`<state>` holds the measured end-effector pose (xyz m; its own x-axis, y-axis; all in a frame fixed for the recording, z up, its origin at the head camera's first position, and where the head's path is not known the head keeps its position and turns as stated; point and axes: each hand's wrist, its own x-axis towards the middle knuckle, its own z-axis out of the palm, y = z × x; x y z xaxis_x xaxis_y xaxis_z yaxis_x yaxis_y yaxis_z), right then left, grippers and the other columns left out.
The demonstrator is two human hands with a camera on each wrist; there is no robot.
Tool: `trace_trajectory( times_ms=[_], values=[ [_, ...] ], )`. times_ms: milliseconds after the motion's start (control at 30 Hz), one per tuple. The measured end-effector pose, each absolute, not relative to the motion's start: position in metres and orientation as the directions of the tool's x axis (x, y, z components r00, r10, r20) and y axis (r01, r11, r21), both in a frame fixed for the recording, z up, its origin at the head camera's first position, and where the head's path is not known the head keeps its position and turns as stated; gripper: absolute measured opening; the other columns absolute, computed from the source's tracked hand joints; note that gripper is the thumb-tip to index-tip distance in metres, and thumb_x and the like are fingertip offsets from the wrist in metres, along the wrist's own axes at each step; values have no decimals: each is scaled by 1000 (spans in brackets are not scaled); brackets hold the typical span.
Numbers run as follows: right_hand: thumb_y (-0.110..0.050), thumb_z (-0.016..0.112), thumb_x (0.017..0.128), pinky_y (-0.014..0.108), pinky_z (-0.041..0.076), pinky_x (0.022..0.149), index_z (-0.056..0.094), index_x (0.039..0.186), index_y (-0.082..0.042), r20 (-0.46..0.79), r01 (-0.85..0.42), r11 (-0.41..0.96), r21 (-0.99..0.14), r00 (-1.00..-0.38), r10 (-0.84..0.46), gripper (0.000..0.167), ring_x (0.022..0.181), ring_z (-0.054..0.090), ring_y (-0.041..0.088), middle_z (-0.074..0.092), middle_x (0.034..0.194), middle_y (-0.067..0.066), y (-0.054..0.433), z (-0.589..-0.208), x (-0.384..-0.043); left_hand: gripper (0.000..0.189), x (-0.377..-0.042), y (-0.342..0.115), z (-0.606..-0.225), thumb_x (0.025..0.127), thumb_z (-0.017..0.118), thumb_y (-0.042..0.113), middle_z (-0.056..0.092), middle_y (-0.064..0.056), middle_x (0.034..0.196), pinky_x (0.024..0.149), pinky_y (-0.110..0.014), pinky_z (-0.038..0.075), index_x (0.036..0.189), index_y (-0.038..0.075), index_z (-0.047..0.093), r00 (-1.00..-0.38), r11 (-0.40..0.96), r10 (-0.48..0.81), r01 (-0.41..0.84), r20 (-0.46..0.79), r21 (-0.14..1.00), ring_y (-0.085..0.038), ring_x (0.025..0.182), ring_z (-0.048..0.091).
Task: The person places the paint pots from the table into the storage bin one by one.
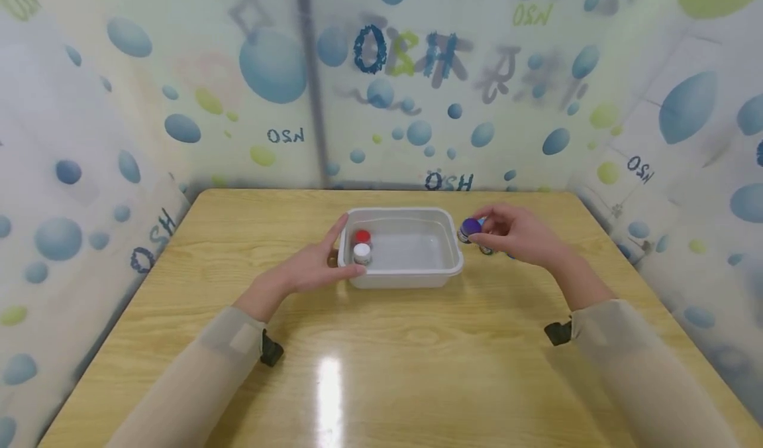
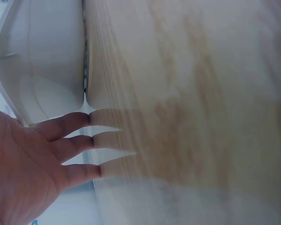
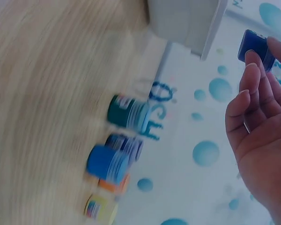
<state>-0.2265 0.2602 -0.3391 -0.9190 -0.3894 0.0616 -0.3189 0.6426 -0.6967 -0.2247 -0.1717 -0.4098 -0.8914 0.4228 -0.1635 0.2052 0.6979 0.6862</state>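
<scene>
A white plastic tub [image 1: 408, 280] stands on the table. Inside its left end are a red-topped jar [image 1: 362, 236] and a white-topped jar [image 1: 361, 252]. My left hand [image 1: 310, 267] spreads around the tub's left end, thumb along the front rim, index finger reaching the back corner; its other fingers extend straight beside the tub wall in the left wrist view. Just off the tub's right rim, my right hand [image 1: 517, 236] pinches a small purple paint jar [image 1: 469, 227] between thumb and fingers. The right wrist view shows that jar raised above the tabletop.
Beneath the right hand, several small jars stand on the table: a dark green jar [image 3: 124, 112], a second purple jar [image 3: 131, 146], a blue jar [image 3: 105, 163], an orange jar [image 3: 114, 184] and a yellow jar [image 3: 100, 209]. Patterned walls [image 1: 381, 136] enclose the wooden table [image 1: 405, 368].
</scene>
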Motion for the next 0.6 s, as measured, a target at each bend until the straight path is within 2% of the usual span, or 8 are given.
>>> trace_trajectory(
  times_ms=[100, 233, 433, 600],
  values=[
    [-23, 83, 101, 29, 53, 65, 72, 132, -12, 57, -331, 626, -706, -908, -416, 35, 75, 65, 23, 73, 99, 8, 240, -341, -231, 124, -224, -173, -411, 90, 70, 82, 55, -24, 164, 116, -59, 52, 173, 47, -15, -891, 708, 419, 202, -172, 677, -36, 137, 65],
    [-26, 84, 100, 30, 50, 69, 72, 132, -14, 60, -348, 627, -697, -900, -432, 36, 79, 62, 22, 73, 98, 6, 216, -343, -237, 124, -225, -174, -412, 91, 69, 83, 60, -25, 158, 111, -56, 55, 173, 46, -16, -895, 717, 416, 213, -162, 664, -34, 129, 68],
    [-26, 83, 100, 32, 52, 71, 73, 131, -15, 58, -375, 592, -714, -873, -484, 34, 82, 62, 26, 72, 99, 5, 181, -348, -245, 124, -225, -171, -410, 90, 68, 84, 59, -23, 160, 112, -56, 55, 173, 47, -17, -891, 718, 421, 214, -168, 663, -34, 131, 67],
    [-25, 83, 100, 33, 54, 73, 72, 129, -16, 30, -401, 591, -700, -843, -536, 32, 82, 62, 24, 72, 98, 3, 148, -356, -252, 123, -224, -170, -409, 91, 67, 84, 54, -23, 165, 115, -60, 52, 173, 47, -16, -891, 719, 421, 214, -169, 661, -38, 137, 65]
  ],
)
